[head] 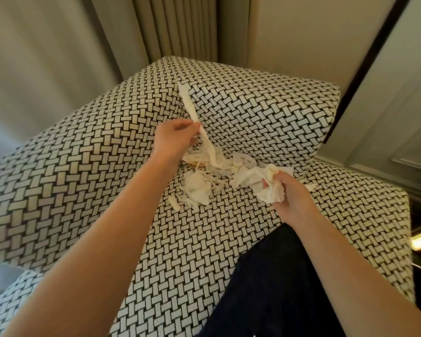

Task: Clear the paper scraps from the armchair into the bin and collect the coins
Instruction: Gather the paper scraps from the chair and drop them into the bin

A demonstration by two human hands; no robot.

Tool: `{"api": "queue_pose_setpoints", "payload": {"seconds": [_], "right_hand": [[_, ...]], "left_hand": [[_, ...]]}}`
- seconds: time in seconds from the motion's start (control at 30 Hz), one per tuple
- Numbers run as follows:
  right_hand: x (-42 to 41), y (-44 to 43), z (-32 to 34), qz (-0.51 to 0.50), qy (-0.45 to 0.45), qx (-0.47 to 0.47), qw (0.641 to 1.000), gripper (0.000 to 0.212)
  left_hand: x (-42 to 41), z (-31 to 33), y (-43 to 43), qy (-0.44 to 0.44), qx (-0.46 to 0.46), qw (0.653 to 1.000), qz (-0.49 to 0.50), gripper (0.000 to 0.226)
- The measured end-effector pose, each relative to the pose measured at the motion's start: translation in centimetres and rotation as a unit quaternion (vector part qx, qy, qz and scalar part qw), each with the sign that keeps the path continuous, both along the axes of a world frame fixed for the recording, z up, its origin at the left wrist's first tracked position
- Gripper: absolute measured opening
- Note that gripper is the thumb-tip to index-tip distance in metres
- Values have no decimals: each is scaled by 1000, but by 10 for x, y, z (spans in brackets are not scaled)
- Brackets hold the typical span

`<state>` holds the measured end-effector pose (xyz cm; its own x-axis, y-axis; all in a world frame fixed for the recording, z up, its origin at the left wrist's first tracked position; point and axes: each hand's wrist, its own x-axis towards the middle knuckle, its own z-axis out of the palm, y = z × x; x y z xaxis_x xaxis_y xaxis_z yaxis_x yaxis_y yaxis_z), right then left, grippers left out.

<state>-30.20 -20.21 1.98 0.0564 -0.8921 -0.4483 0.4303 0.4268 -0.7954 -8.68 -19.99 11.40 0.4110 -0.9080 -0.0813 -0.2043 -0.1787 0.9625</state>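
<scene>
Here the left hand [174, 138] pinches a long paper strip [189, 103] between thumb and curled fingers. The strip's top rises against the back cushion of the armchair [107, 154], and its lower end trails into the heap of scraps [199, 188] at the rear of the seat. The right hand [292, 195] has its fingers closed round a crumpled wad [267, 183] just beside that heap. To do this gathering well, I would draw the strip out slowly so it does not tear or scatter the smaller bits. It could then be folded into the wad, and the heap scooped from underneath rather than picked at piece by piece, since thin shreds slip easily. Any coins may lie under the paper, so lifting gently and checking the seat crease seems wise. By count there are two hands, one long strip, one wad and one loose heap, whose pieces are too tangled to number. One stray shred [174, 203] lies at the heap's front edge and one sliver [310, 186] just beyond the right hand. No coins and no bin can be seen.
</scene>
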Motion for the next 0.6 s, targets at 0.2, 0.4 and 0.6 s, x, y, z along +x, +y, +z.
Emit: {"api": "queue_pose_setpoints", "payload": {"seconds": [0.2,0.4,0.6], "right_hand": [[-57,-6,3,84,20,-13,996,30],[-131,22,37,37,56,-27,997,29],[-212,64,42,-24,39,-36,998,27]], "left_hand": [[-50,23,-8,32,-20,998,-45,9],[-134,16,-10,106,27,986,-128,21],[-234,-18,-10,128,110,956,-238,19]]}}
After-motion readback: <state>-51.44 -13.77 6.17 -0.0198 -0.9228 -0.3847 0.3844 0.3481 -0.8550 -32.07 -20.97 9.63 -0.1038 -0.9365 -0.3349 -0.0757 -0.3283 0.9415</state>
